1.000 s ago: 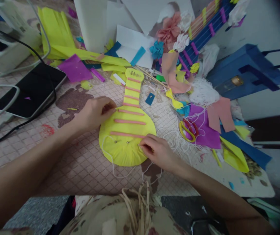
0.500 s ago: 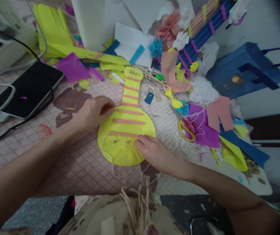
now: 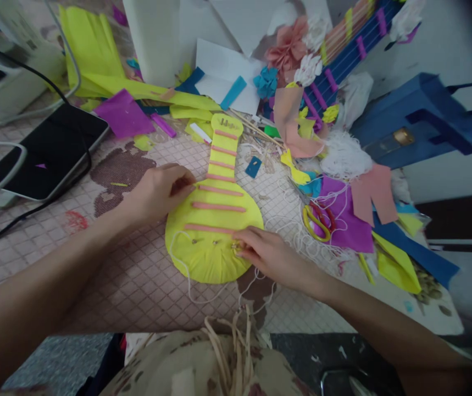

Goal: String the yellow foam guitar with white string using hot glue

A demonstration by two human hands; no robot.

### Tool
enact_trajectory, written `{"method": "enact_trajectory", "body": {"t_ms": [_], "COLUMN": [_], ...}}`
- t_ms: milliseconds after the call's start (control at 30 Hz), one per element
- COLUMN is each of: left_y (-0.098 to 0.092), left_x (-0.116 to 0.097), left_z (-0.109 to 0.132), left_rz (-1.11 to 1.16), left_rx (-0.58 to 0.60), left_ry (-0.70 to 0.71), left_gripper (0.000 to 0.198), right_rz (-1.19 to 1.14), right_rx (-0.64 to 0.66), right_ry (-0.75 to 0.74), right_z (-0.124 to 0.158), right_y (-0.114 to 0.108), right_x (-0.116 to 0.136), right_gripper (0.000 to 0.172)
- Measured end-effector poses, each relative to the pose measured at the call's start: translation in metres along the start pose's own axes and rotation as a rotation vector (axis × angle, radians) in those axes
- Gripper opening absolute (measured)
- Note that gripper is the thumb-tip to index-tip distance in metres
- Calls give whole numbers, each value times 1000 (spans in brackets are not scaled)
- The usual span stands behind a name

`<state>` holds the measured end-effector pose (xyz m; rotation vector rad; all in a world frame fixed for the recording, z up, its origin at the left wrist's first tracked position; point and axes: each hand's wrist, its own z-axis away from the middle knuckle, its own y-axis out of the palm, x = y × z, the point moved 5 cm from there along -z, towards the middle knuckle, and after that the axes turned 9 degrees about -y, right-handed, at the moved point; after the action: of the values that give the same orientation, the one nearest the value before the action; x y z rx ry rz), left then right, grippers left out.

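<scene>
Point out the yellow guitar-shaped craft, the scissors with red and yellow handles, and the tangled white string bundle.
Yellow guitar-shaped craft (image 3: 221,198), head view: upper rounded body.
Scissors with red and yellow handles (image 3: 307,221), head view: yellow handle loop.
White string bundle (image 3: 345,156), head view: its middle.

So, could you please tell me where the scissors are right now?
In the head view, the scissors lie to the right of the yellow guitar, at the left edge of the purple paper.

Dim, diffuse light covers the tabletop (image 3: 137,280); detail looks soft around the hands (image 3: 157,190) (image 3: 266,256), and blackness swallows the corners to their right.
</scene>
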<state>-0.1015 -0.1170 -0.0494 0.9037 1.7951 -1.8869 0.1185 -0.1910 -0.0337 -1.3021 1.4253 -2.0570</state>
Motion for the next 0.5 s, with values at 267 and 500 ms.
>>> {"method": "enact_trajectory", "body": {"t_ms": [267, 500], "left_y": [0, 1], "left_x": [2, 4], "left_z": [-1, -1], "left_rz": [24, 24], "left_rx": [8, 14], "left_ry": [-33, -65], "left_gripper": [22, 23], "right_rz": [206, 323], "right_rx": [0, 122], "right_ry": [-93, -131], "right_z": [0, -6], "right_y": [6, 4], "right_x": [5, 19], "right_gripper": [17, 16]}}
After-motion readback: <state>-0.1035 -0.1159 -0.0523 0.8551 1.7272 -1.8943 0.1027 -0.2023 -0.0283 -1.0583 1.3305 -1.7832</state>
